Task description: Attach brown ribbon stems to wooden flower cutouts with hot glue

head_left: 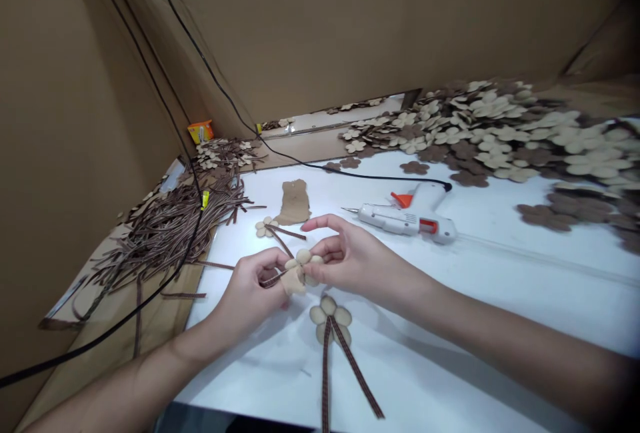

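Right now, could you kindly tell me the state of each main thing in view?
Left grip, closed on ribbon
Right grip, pinching held flower
Glue gun, on its side, glue stick inserted
Nearest flower, lying, ribbon tails spread
Ribbon strips, loosely heaped
Flower cutouts, piled, partly scattered

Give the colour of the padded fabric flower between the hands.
Beige; the flower shows best in the head view.

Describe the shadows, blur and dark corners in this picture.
Head view: a soft shadow falls on the white tabletop below the right forearm; head view: the flowers at far right look smeared, the held flower clearer; head view: the top right corner darkens to black.
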The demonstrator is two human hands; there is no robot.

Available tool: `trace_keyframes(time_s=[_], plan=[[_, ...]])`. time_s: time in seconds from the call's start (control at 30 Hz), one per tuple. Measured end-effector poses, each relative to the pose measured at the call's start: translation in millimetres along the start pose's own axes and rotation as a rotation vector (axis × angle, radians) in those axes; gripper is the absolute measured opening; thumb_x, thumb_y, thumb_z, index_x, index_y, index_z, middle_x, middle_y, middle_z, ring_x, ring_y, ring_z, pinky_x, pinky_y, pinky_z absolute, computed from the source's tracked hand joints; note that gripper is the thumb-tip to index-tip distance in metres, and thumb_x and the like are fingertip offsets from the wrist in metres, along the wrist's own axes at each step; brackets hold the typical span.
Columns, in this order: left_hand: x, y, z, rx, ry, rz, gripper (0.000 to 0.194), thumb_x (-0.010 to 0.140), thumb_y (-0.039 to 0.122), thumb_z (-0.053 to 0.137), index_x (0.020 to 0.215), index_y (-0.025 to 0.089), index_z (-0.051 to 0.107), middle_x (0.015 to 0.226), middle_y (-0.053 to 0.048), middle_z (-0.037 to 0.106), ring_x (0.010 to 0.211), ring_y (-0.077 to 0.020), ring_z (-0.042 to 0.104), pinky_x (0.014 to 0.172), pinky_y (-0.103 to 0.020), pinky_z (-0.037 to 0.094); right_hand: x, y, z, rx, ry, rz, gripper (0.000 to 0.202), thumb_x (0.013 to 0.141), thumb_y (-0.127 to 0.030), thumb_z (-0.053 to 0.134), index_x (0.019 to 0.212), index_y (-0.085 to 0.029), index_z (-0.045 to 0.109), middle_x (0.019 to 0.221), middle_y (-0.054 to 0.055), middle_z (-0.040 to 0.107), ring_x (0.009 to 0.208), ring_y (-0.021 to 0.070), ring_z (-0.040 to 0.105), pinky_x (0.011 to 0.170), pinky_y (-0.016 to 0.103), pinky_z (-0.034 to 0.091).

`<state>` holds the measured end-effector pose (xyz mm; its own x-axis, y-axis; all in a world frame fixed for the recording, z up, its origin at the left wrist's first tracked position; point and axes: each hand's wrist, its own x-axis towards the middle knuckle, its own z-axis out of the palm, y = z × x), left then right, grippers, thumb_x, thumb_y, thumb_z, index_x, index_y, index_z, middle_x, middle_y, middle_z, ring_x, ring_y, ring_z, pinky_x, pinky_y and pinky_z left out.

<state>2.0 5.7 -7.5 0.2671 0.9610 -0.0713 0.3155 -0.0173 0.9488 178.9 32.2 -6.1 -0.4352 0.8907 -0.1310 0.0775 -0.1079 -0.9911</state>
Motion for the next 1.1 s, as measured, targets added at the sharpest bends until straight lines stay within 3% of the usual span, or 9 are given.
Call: trace_keyframes(time_s=[0.3,0.5,0.67,0.8,0.9,1.1], plan=[[-3,0,2.3,0.004,0.031,-0.012,0.009,0.070,0.019,0.061,0.067,0.015,0.054,0.053,0.005,0.052,0.049,-0.0076,0.047,0.047,-0.016,0.038,-4,-5,5,-0.077,-0.006,-0.035,0.045,0.066,-0.012,0.061,0.106,-0.022,0.044,0.070,-0.005,0.059,0.061,0.0100,0.055,0.052,0.019,0.042],[-3,-2,4.6,0.071,0.051,0.015,0.008,0.070,0.017,0.061,0.067,0.015,0.053,0.053,0.005,0.051,0.049,-0.0069,0.045,0.046,-0.016,0.035,-5,6,9,-0.089,0.036,-0.104,0.041,0.067,-0.014,0.058,0.104,-0.025,0.042,0.068,-0.007,0.054,0.058,0.0089,0.051,0.051,0.019,0.041],[1,2,-2.0,0.003,-0.022,-0.011,0.011,0.071,0.024,0.063,0.073,0.014,0.057,0.053,0.004,0.054,0.046,-0.0076,0.049,0.045,-0.016,0.037,-4,3,5,-0.188,0.030,-0.214,0.034,0.073,-0.017,0.056,0.103,-0.026,0.044,0.075,-0.005,0.059,0.067,0.0117,0.057,0.058,0.022,0.044],[2,5,-5.8,-0.096,-0.103,-0.021,0.020,0.075,0.034,0.060,0.073,0.014,0.058,0.054,0.003,0.054,0.043,-0.0079,0.049,0.039,-0.015,0.034,-9,-8,2,-0.320,0.014,-0.269,0.039,0.075,-0.015,0.053,0.111,-0.026,0.045,0.078,-0.003,0.062,0.071,0.0132,0.061,0.064,0.026,0.046],[1,4,-5.5,-0.146,-0.101,-0.020,0.024,0.073,0.037,0.064,0.069,0.015,0.056,0.058,0.002,0.056,0.047,-0.0089,0.052,0.043,-0.016,0.038,-13,-13,3,-0.364,-0.010,-0.279,0.045,0.076,-0.015,0.052,0.119,-0.026,0.043,0.083,-0.001,0.063,0.071,0.0132,0.061,0.064,0.026,0.047],[0,1,-5.0,-0.092,-0.053,-0.027,0.024,0.076,0.038,0.063,0.073,0.015,0.056,0.047,0.003,0.054,0.039,-0.0063,0.044,0.038,-0.015,0.029,-14,-15,4,-0.271,-0.006,-0.217,0.046,0.075,-0.016,0.054,0.119,-0.025,0.044,0.089,0.001,0.059,0.075,0.0136,0.061,0.067,0.027,0.049]])
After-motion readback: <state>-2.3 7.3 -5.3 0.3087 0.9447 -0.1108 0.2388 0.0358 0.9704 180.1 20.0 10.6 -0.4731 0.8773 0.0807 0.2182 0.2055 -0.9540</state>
